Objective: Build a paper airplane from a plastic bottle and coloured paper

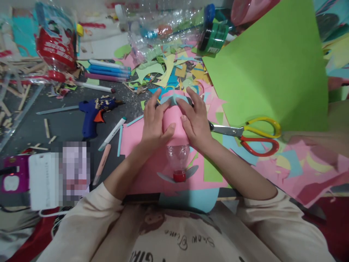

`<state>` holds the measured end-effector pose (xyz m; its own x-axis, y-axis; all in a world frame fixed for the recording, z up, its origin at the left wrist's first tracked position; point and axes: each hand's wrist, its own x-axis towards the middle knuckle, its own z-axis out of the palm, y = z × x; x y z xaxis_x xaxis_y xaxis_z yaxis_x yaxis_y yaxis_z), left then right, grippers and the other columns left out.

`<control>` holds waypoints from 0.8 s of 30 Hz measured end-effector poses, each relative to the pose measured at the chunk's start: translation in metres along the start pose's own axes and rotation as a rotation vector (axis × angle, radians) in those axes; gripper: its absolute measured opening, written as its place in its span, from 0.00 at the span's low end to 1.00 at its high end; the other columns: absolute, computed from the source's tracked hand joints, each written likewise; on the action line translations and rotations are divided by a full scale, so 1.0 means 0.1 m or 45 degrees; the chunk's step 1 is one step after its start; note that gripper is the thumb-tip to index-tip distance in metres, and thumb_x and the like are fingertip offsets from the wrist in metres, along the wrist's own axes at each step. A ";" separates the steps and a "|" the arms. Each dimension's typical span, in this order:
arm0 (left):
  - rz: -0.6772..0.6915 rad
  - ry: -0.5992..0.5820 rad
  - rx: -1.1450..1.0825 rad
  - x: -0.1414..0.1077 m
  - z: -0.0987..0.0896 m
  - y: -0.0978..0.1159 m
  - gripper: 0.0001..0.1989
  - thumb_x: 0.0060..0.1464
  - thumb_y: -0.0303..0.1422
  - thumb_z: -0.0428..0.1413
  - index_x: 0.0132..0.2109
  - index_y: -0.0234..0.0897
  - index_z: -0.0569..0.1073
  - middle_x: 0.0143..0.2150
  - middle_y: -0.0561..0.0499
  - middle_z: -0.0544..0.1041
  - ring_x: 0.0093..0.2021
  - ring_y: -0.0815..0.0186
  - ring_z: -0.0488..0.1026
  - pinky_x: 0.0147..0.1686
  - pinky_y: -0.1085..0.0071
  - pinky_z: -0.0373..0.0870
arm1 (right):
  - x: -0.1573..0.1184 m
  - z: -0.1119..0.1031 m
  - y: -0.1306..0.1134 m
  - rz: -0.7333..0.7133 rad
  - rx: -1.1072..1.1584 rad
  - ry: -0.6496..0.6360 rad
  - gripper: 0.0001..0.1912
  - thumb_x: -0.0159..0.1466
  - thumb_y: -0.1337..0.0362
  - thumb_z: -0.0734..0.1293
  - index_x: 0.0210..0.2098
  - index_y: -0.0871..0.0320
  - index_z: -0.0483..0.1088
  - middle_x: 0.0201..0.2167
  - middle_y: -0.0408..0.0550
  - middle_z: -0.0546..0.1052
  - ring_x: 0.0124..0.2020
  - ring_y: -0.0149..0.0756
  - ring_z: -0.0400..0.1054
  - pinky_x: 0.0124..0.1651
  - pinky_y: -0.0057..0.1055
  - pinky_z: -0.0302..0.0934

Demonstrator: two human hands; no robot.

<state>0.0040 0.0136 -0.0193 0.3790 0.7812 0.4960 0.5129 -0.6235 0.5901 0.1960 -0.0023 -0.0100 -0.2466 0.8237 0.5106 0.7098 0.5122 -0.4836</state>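
Observation:
A clear plastic bottle (pixel 177 154) wrapped in pink paper (pixel 173 122) lies on a pink sheet (pixel 148 174), its red cap (pixel 179 176) toward my body. My left hand (pixel 156 120) is wrapped round the left side of the pink wrap, and my right hand (pixel 196 118) is round the right side. Both index fingertips press on a light blue paper piece (pixel 173 99) at the far end of the bottle. Grey paper pieces (pixel 192 171) stick out beside the cap.
Scissors (pixel 241 131) lie right of my right hand, by a large green sheet (pixel 272 72). A blue glue gun (pixel 89 116) and markers (pixel 113 133) are at left. Paper scraps (pixel 180 71) and clear bottles (pixel 169 22) lie beyond my hands.

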 end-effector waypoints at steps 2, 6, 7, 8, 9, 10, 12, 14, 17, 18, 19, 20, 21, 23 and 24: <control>-0.011 -0.018 0.000 0.00 -0.01 0.00 0.35 0.61 0.64 0.39 0.66 0.49 0.58 0.74 0.43 0.54 0.73 0.47 0.55 0.69 0.45 0.55 | 0.00 0.00 0.00 -0.010 -0.013 0.000 0.23 0.75 0.54 0.49 0.67 0.44 0.55 0.69 0.53 0.59 0.70 0.46 0.57 0.70 0.56 0.53; -0.019 -0.019 0.014 0.00 -0.02 0.00 0.37 0.60 0.65 0.38 0.65 0.49 0.59 0.74 0.43 0.54 0.73 0.46 0.55 0.69 0.44 0.56 | 0.00 0.01 0.01 0.053 0.002 -0.051 0.25 0.74 0.50 0.47 0.67 0.42 0.54 0.70 0.51 0.58 0.72 0.48 0.54 0.71 0.60 0.51; -0.027 -0.021 0.009 0.00 -0.02 0.00 0.37 0.60 0.65 0.39 0.66 0.49 0.58 0.74 0.43 0.54 0.73 0.46 0.54 0.69 0.44 0.56 | -0.01 0.01 0.01 0.067 0.013 -0.061 0.25 0.74 0.49 0.47 0.67 0.42 0.54 0.70 0.51 0.58 0.72 0.49 0.54 0.71 0.61 0.50; -0.033 -0.024 0.001 0.01 -0.02 0.01 0.37 0.60 0.65 0.39 0.67 0.50 0.58 0.74 0.43 0.54 0.73 0.46 0.54 0.69 0.43 0.55 | -0.01 0.01 0.02 0.075 0.023 -0.065 0.25 0.74 0.49 0.47 0.68 0.42 0.53 0.70 0.51 0.58 0.72 0.49 0.54 0.71 0.61 0.50; -0.031 -0.022 -0.007 0.01 -0.02 0.01 0.36 0.60 0.64 0.40 0.67 0.51 0.57 0.74 0.43 0.54 0.74 0.46 0.53 0.69 0.43 0.54 | -0.01 0.02 0.02 0.078 0.033 -0.063 0.26 0.74 0.48 0.47 0.68 0.42 0.53 0.71 0.52 0.58 0.72 0.49 0.54 0.70 0.61 0.50; -0.024 -0.016 -0.011 0.01 -0.02 0.01 0.36 0.60 0.64 0.41 0.67 0.52 0.57 0.74 0.44 0.54 0.74 0.47 0.53 0.70 0.43 0.54 | -0.01 0.02 0.02 0.081 0.043 -0.060 0.26 0.74 0.48 0.47 0.68 0.43 0.53 0.71 0.52 0.58 0.72 0.50 0.54 0.71 0.61 0.50; -0.016 -0.003 -0.007 0.01 -0.02 0.01 0.36 0.60 0.64 0.40 0.67 0.52 0.57 0.74 0.44 0.54 0.74 0.47 0.53 0.70 0.43 0.53 | -0.01 0.03 0.03 0.090 0.054 -0.051 0.27 0.74 0.47 0.48 0.68 0.44 0.53 0.71 0.52 0.59 0.72 0.50 0.53 0.71 0.61 0.50; -0.015 0.009 0.011 0.01 -0.02 0.01 0.37 0.60 0.64 0.40 0.67 0.51 0.58 0.74 0.43 0.55 0.73 0.47 0.54 0.69 0.44 0.55 | -0.01 0.04 0.03 0.082 0.055 -0.029 0.26 0.74 0.48 0.48 0.68 0.44 0.53 0.71 0.53 0.59 0.72 0.50 0.54 0.71 0.60 0.50; -0.020 0.010 0.026 0.01 -0.02 0.01 0.37 0.60 0.65 0.39 0.67 0.51 0.58 0.73 0.42 0.56 0.73 0.47 0.55 0.69 0.44 0.56 | -0.01 0.05 0.03 0.037 0.043 0.022 0.27 0.74 0.49 0.48 0.70 0.43 0.50 0.71 0.53 0.58 0.72 0.48 0.55 0.70 0.59 0.52; -0.025 0.008 0.024 0.01 -0.03 0.02 0.38 0.60 0.65 0.39 0.67 0.51 0.59 0.73 0.42 0.56 0.72 0.47 0.56 0.69 0.43 0.56 | -0.01 0.05 0.03 0.025 0.039 0.027 0.27 0.74 0.50 0.49 0.71 0.42 0.48 0.71 0.52 0.58 0.72 0.48 0.54 0.71 0.59 0.51; -0.033 0.006 0.020 0.02 -0.03 0.02 0.38 0.59 0.65 0.40 0.67 0.51 0.59 0.74 0.42 0.56 0.72 0.46 0.56 0.69 0.43 0.56 | -0.01 0.05 0.03 0.018 0.036 0.025 0.27 0.74 0.50 0.49 0.71 0.41 0.47 0.71 0.51 0.58 0.72 0.47 0.54 0.71 0.59 0.51; -0.040 0.002 0.015 0.02 -0.03 0.03 0.38 0.59 0.65 0.40 0.68 0.51 0.59 0.74 0.42 0.56 0.72 0.46 0.55 0.69 0.43 0.55 | -0.01 0.05 0.03 0.016 0.035 0.017 0.27 0.74 0.51 0.49 0.72 0.40 0.46 0.72 0.51 0.58 0.72 0.47 0.54 0.71 0.59 0.50; -0.045 -0.002 0.011 0.02 -0.03 0.03 0.38 0.59 0.65 0.40 0.68 0.51 0.59 0.74 0.43 0.55 0.73 0.46 0.55 0.69 0.43 0.55 | -0.01 0.04 0.02 0.020 0.035 0.006 0.28 0.74 0.50 0.49 0.72 0.40 0.45 0.72 0.50 0.58 0.72 0.47 0.53 0.72 0.59 0.49; -0.048 -0.009 0.015 0.03 -0.02 0.03 0.37 0.60 0.64 0.41 0.69 0.53 0.59 0.74 0.44 0.55 0.73 0.46 0.53 0.70 0.44 0.53 | 0.00 0.03 0.02 0.036 0.043 -0.007 0.30 0.74 0.49 0.48 0.74 0.39 0.41 0.73 0.49 0.56 0.73 0.48 0.52 0.72 0.59 0.47; -0.045 -0.010 0.022 0.03 -0.01 0.03 0.36 0.61 0.63 0.41 0.69 0.54 0.59 0.74 0.45 0.55 0.74 0.46 0.53 0.70 0.43 0.52 | 0.00 0.03 0.01 0.041 0.051 -0.008 0.31 0.74 0.48 0.48 0.74 0.40 0.38 0.73 0.49 0.55 0.73 0.48 0.52 0.72 0.59 0.47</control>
<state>0.0055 0.0142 -0.0154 0.3663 0.8031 0.4699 0.5394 -0.5948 0.5961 0.1948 -0.0009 -0.0123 -0.2279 0.8415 0.4898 0.6903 0.4944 -0.5283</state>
